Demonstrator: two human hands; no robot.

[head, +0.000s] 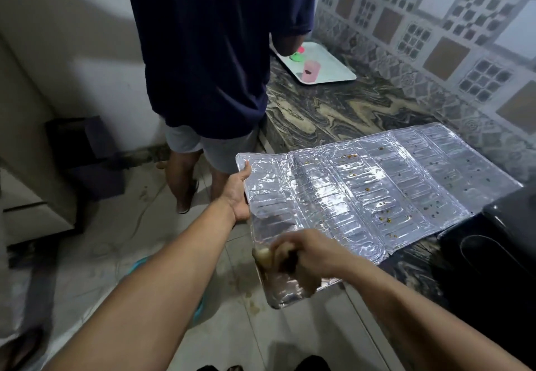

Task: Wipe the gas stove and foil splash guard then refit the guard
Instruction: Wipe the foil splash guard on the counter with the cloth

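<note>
I see the foil guard (362,196) spread flat across the middle and right of the frame, its far part lying on the marbled counter (333,109) and its near left end jutting out past the counter edge over the floor. My left hand (239,194), at centre, grips the guard's left edge, thumb on top and fingers curled beneath. My right hand (304,254), lower centre, is blurred; its fingers are clenched round a yellowish cloth (264,254) pressed on the guard's near corner. Brown specks dot the foil toward the right. The black stove (493,240) sits at the right edge, touching the guard. A second person (214,51) stands at upper centre beside a white tray (333,66).
</note>
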